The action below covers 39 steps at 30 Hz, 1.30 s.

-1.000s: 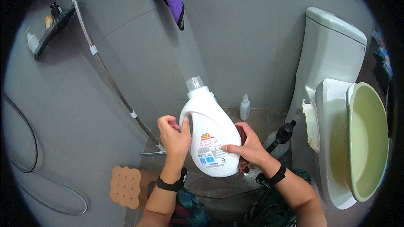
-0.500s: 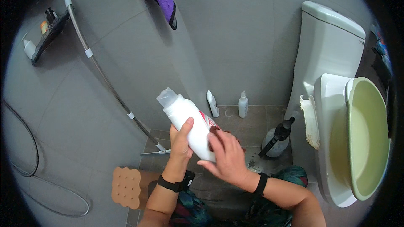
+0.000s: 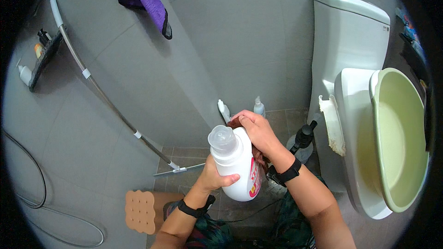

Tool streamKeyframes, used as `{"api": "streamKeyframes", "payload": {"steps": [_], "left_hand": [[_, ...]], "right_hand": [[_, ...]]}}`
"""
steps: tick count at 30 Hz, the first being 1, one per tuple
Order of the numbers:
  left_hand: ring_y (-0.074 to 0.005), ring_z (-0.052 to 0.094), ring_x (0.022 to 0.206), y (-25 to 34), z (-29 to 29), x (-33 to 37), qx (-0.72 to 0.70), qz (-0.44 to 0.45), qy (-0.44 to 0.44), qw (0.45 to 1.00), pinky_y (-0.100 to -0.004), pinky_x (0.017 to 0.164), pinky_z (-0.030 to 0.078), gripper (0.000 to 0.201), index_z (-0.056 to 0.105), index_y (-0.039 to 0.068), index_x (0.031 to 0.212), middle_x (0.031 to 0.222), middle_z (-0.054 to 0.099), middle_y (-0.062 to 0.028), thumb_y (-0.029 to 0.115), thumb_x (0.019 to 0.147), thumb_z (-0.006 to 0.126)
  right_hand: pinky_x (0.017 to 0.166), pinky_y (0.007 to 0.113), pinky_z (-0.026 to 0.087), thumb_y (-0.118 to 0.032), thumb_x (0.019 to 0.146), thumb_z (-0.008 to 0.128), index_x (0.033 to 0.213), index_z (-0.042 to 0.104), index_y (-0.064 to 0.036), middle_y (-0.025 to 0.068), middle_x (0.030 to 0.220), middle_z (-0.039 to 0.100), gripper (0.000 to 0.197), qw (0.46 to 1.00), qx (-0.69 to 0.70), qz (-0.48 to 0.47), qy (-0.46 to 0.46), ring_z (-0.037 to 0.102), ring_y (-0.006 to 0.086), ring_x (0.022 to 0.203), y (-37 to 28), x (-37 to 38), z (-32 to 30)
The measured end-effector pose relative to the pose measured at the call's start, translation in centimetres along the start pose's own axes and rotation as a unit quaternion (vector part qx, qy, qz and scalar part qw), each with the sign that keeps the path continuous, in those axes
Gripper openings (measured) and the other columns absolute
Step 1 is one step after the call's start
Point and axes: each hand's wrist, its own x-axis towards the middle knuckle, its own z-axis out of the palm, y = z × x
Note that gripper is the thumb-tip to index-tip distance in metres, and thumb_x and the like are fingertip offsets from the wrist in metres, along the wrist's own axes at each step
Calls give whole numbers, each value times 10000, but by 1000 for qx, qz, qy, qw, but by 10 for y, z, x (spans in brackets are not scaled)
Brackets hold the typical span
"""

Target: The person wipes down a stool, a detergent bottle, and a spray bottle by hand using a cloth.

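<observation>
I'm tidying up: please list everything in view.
Large bottle: 1, white, centre
Cloth: 1, brown, against bottle
Small bottles: 2, white, along wall
Toilet: 1, white, right
Basin: 1, pale green, on toilet
Worn strip: 1, white, beside toilet
Sprayer: 1, black-topped, beside toilet
Unclear item: 1, multicoloured, far right
Squeegee: 1, silver, left
Shelf: 1, dark, far left
Containers: 3, white, orange, black, on shelf
Hanging cloth: 1, purple, top
Hose: 1, grey, lower left
Stool: 1, tan, lower left
Left hand: 1, on bottle
Right hand: 1, on cloth
Wristbands: 2, black, both wrists
</observation>
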Motion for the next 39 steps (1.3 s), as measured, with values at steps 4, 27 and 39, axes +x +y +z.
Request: {"api": "streamKeyframes", "payload": {"steps": [4, 27, 39], "left_hand": [[-242, 555, 1168, -3, -17, -3, 10, 5, -1, 1000, -389, 1017, 429, 918, 374, 15, 1390, 1263, 550, -115, 287, 630, 813], [-247, 502, 1260, 30, -44, -9, -23, 101, 43, 994, -382, 1066, 402, 1131, 239, 7, 1481, 1383, 467, -132, 319, 577, 844], [-285, 579, 1124, 35, -62, -20, -159, 110, 182, 964, -388, 953, 505, 877, 371, -25, 1381, 1237, 532, -166, 315, 674, 764]], "right_hand": [[942, 397, 470, -139, 948, 431, 1064, 628, -9, 188, 1071, 665, 264, 987, -68, -133, 61, 623, 320, 1059, -14, -27, 15], [816, 423, 486, -124, 968, 468, 1101, 562, -13, 182, 984, 624, 197, 988, -50, -138, 46, 617, 346, 905, -21, -68, 51], [929, 422, 453, -168, 999, 411, 1223, 509, -22, 212, 1147, 599, 285, 996, -48, -62, 39, 594, 352, 1054, 28, -56, 64]]}}
